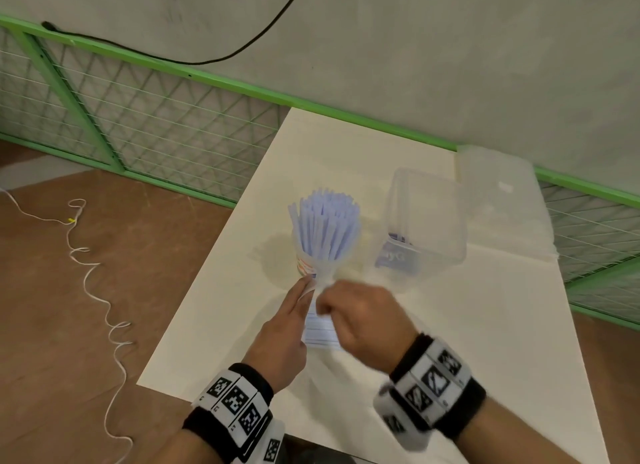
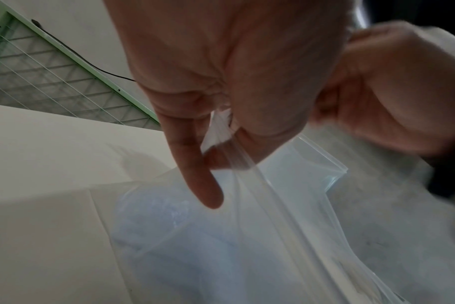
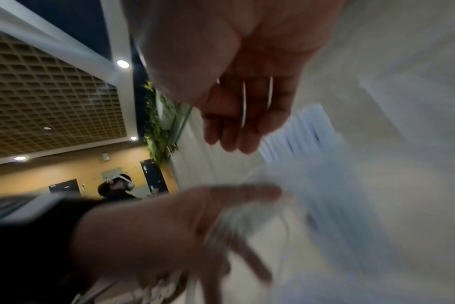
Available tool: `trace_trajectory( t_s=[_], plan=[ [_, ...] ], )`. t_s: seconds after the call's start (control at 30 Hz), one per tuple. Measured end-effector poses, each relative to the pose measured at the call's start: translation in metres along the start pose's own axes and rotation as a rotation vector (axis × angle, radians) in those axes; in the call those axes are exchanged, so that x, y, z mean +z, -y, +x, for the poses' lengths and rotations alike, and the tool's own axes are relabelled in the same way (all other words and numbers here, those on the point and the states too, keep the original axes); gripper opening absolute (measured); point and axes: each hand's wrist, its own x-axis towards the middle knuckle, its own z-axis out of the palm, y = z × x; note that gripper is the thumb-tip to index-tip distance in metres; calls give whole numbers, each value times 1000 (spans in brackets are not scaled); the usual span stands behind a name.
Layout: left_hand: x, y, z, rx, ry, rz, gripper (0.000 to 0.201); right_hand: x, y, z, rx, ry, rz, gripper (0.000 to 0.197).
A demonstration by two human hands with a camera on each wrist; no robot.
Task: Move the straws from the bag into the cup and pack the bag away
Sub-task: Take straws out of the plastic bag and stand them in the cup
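Note:
Pale blue straws (image 1: 325, 221) stand bunched in a printed cup (image 1: 304, 266) at the middle of the white table (image 1: 467, 325). Just in front of the cup, a clear plastic bag (image 1: 322, 328) with printed lines hangs between my hands. My left hand (image 1: 308, 287) pinches the bag's top edge; the left wrist view shows the film (image 2: 247, 236) held between thumb and fingers (image 2: 216, 156), index finger straight. My right hand (image 1: 323, 304) is curled against the bag's right side and blurred. In the right wrist view its fingers (image 3: 231, 133) show nothing between them, so I cannot tell its hold.
A clear plastic box (image 1: 429, 193) stands right of the cup with a printed packet (image 1: 394, 256) inside. Its lid (image 1: 502, 193) lies behind it at the table's far right. A green mesh fence (image 1: 138, 117) runs behind the table. A white cord (image 1: 90, 273) trails on the floor to the left.

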Motion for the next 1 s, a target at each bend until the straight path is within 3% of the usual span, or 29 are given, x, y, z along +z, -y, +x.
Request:
trace_trajectory(
  t_s=[0.1, 0.17, 0.37, 0.67, 0.97, 1.0],
  plan=[
    [5, -1, 3, 15, 28, -16, 97, 42, -17, -30, 242, 415, -88, 36],
    [9, -7, 4, 13, 50, -8, 97, 70, -33, -45, 302, 487, -190, 44],
    [12, -15, 2, 26, 74, -11, 96, 108, -50, -62, 349, 378, -337, 66],
    [10, -15, 1, 14, 60, -11, 95, 117, -51, -53, 376, 274, -410, 44],
    [8, -15, 0, 14, 47, -4, 95, 111, -46, -42, 433, 445, -392, 15],
    [8, -15, 0, 14, 46, -3, 94, 111, -47, -41, 434, 474, -401, 22]
  ],
)
